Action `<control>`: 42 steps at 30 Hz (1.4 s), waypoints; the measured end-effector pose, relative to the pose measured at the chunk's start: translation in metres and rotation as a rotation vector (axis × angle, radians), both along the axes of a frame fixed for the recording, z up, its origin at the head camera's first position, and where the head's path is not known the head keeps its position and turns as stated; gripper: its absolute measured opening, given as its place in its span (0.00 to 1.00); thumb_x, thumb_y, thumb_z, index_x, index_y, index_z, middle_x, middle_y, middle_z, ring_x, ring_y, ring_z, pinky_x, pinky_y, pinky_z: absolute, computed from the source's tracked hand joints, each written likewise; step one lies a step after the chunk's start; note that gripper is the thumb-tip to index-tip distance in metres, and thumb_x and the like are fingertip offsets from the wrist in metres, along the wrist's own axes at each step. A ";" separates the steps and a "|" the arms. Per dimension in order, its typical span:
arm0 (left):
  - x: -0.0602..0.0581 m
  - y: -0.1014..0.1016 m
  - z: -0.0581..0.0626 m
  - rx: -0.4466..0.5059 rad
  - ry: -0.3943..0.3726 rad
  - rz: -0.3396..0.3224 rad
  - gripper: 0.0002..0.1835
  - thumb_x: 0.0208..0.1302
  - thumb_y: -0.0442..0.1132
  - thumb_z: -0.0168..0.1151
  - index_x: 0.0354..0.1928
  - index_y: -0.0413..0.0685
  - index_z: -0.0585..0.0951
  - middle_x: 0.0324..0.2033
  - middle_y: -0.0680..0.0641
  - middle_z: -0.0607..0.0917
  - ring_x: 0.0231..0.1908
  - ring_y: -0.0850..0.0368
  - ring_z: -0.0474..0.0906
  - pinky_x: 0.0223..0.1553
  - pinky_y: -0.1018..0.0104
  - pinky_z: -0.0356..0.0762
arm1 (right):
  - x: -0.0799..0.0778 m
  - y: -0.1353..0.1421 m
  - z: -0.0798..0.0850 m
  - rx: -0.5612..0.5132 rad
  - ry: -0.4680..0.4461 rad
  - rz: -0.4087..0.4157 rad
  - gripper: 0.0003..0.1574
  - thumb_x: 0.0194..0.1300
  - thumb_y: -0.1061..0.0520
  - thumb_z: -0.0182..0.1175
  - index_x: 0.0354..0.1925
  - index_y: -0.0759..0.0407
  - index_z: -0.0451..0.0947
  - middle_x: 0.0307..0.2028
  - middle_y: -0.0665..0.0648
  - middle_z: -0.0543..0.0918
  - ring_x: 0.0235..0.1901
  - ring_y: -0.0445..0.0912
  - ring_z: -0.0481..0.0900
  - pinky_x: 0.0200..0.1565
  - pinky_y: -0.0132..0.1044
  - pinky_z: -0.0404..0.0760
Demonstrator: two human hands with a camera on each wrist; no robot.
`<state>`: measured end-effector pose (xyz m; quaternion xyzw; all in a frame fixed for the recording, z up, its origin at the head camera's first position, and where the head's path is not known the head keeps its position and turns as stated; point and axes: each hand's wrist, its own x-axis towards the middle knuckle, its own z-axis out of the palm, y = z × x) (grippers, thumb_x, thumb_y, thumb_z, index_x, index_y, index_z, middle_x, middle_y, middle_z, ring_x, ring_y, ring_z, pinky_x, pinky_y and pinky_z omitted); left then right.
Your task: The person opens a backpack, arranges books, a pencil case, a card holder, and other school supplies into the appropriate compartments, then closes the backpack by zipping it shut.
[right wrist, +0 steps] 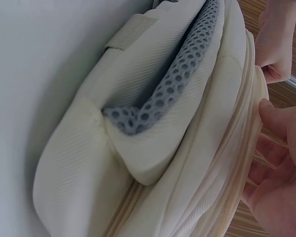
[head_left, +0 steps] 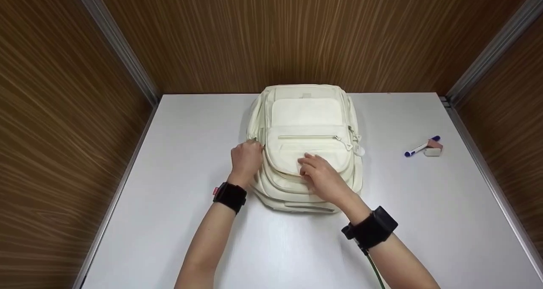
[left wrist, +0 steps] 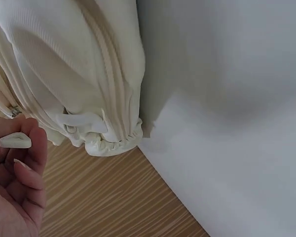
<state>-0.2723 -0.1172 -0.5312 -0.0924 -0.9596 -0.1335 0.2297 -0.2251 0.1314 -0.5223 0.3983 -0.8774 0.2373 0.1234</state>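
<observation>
A cream backpack (head_left: 312, 113) lies on the white table, its front pockets facing up. At its left side my left hand (head_left: 247, 159) is curled. In the left wrist view, those fingers pinch a small white zipper pull (left wrist: 16, 141) beside the pocket's zipper. Over the lower part of the front pocket (head_left: 284, 158) is my right hand (head_left: 324, 178), its fingers loosely bent. The right wrist view shows the right thumb (right wrist: 271, 112) against the pocket's edge, with the other fingers spread along its front. Whether they press the fabric, I cannot tell.
To the right on the table (head_left: 178, 153) lie a marker (head_left: 422, 147) with blue ends, a pinkish block (head_left: 435, 144) and a small white block (head_left: 432, 152). Wood-grain panels (head_left: 271, 38) stand behind and at both sides. A triangular zipper pull (head_left: 349, 146) hangs at the pocket's right.
</observation>
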 end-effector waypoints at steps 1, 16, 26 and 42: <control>-0.003 0.000 0.001 -0.002 -0.011 0.005 0.12 0.59 0.36 0.65 0.19 0.41 0.82 0.18 0.44 0.82 0.20 0.42 0.81 0.19 0.49 0.76 | 0.000 0.000 0.000 -0.002 0.002 0.003 0.11 0.56 0.74 0.65 0.33 0.62 0.77 0.53 0.66 0.80 0.60 0.63 0.72 0.64 0.56 0.64; -0.033 0.000 0.011 -0.008 -0.084 0.075 0.14 0.61 0.34 0.61 0.17 0.41 0.82 0.19 0.40 0.82 0.22 0.40 0.82 0.22 0.46 0.77 | -0.001 -0.001 0.000 -0.017 0.005 0.031 0.10 0.57 0.72 0.67 0.34 0.62 0.78 0.53 0.66 0.80 0.60 0.64 0.72 0.64 0.56 0.64; -0.034 0.000 0.010 0.100 -0.194 0.065 0.12 0.67 0.40 0.61 0.30 0.40 0.86 0.27 0.40 0.85 0.29 0.40 0.83 0.29 0.46 0.79 | 0.000 0.002 0.000 -0.004 -0.023 0.023 0.08 0.61 0.71 0.63 0.37 0.62 0.76 0.55 0.66 0.79 0.62 0.63 0.71 0.65 0.54 0.62; 0.005 0.006 0.002 0.257 -0.021 -0.419 0.18 0.75 0.42 0.52 0.60 0.44 0.78 0.58 0.42 0.78 0.64 0.45 0.68 0.66 0.54 0.60 | -0.006 0.000 0.024 -0.034 -0.160 -0.072 0.09 0.73 0.64 0.53 0.49 0.67 0.73 0.48 0.62 0.83 0.51 0.58 0.80 0.53 0.50 0.76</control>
